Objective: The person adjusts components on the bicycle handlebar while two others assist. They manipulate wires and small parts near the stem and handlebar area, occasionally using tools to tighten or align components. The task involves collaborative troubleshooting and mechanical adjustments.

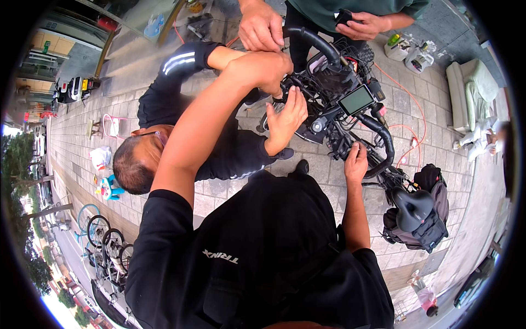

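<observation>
A bicycle (318, 126) with black drop handlebars (386, 140) stands in front of me, a screen device (356, 100) mounted between the bars. My left hand (268, 71) reaches across to the dark parts at its far left. The fingers there are curled, and what they grip is hidden. Low on the near side, my right hand (356, 159) has its thumb and fingers closed on the bicycle, beside the bar and cables. A crouching person's hand (287, 118) is open just below my left hand. Another person's hand (260, 27) hangs above it, fingers bent.
The standing person's other hand (359, 26) holds a small black object. Behind the saddle (413, 211) hang dark bags (433, 230). An orange hose (408, 88) runs over the paving. A pale sofa (476, 93) stands right; parked bicycles (107, 241) are at lower left.
</observation>
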### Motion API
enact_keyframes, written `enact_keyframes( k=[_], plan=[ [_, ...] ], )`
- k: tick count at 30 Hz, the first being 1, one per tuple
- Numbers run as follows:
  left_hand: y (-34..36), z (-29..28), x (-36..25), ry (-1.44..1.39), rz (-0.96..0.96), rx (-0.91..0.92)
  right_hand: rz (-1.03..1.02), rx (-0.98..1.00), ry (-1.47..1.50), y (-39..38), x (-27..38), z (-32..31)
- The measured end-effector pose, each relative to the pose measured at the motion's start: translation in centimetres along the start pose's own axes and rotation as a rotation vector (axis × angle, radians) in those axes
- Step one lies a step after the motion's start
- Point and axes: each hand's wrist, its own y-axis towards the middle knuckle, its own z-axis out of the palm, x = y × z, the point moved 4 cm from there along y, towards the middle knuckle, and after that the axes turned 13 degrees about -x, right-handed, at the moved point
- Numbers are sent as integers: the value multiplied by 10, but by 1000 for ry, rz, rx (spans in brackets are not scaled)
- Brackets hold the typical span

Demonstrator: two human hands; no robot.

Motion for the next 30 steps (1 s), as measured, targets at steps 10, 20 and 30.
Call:
enact_keyframes(
  k=[10,20,30],
  plan=[
    [-127,80,-45,-977,-541,-1031,-11,-3,26,1,-9,4],
    [-114,138,-40,-1293,-766,-937,-75,-3,3,6,-15,1],
    [-89,177,-25,-1630,-727,-888,-56,34,22,8,-21,3]
  ],
)
